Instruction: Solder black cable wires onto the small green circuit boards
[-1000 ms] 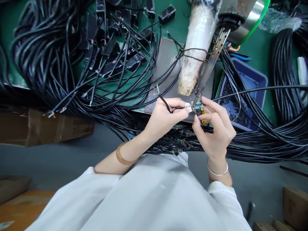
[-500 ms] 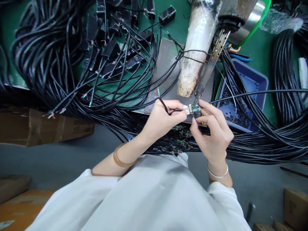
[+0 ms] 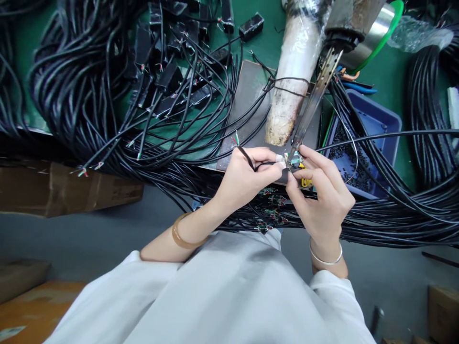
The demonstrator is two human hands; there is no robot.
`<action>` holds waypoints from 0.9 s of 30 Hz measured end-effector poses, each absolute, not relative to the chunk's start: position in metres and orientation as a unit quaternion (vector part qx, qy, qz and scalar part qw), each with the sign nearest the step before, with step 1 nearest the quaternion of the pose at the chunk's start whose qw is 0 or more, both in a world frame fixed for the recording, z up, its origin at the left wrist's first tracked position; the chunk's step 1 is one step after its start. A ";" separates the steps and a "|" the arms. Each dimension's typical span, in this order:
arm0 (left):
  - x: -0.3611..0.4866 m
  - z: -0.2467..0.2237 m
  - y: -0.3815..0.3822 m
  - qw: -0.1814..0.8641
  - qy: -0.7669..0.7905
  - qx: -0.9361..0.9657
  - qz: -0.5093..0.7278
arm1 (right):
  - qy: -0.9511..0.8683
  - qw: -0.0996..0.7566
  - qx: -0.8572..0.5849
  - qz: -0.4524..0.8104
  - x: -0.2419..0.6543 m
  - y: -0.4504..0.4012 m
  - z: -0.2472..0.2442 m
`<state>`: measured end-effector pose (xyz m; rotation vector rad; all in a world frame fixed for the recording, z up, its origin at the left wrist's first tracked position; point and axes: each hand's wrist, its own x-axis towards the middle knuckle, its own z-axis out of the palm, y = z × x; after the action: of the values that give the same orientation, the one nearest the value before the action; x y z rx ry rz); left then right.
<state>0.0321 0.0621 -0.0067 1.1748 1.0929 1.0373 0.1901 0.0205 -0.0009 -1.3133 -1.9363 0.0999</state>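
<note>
My left hand [image 3: 247, 174] pinches a black cable [image 3: 244, 155] whose end lies at the fingertips, against the pin end of a small green circuit board [image 3: 295, 158]. A loose end of that cable with red, green and white wires sticks up above the hand. At the other side of the board, my right hand [image 3: 319, 191] has its fingertips closed on the board. The tip of a fixed soldering iron [image 3: 311, 98] comes down onto the board between both hands. Fine wires between the fingers are too small to tell apart.
A taped white tube [image 3: 290, 91] hangs over a grey plate [image 3: 247, 86]. Right of it is a blue tray [image 3: 389, 119] of small black pieces. Black cable bundles [image 3: 79, 76] and black boxes [image 3: 251, 26] cover the left. More wired boards [image 3: 263, 227] hang at the table edge.
The right hand has shifted slightly right and down, its fingers a little further from the left hand's. The board stays under the iron tip. The whole view has moved slightly.
</note>
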 end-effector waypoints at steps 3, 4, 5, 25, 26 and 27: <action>0.030 -0.006 0.062 0.566 0.472 0.526 0.424 | -0.770 0.376 -0.512 0.058 0.190 0.018 -0.003; 0.029 -0.007 0.061 0.561 0.474 0.536 0.416 | -0.772 0.372 -0.512 0.062 0.191 0.018 -0.004; 0.029 -0.008 0.061 0.555 0.476 0.545 0.410 | -0.773 0.368 -0.512 0.064 0.191 0.017 -0.006; 0.034 -0.034 0.015 0.878 0.220 0.220 0.365 | -0.657 0.422 -0.596 0.186 0.226 -0.016 0.028; 0.034 -0.033 0.013 0.888 0.202 0.199 0.361 | -0.645 0.429 -0.599 0.202 0.227 -0.018 0.031; 0.035 -0.032 0.012 0.895 0.188 0.186 0.360 | -0.637 0.432 -0.600 0.219 0.227 -0.018 0.032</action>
<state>0.0347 0.0124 -0.0321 0.3856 0.3908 0.7456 0.2266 -0.0180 0.0324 -1.4952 -1.5868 0.5461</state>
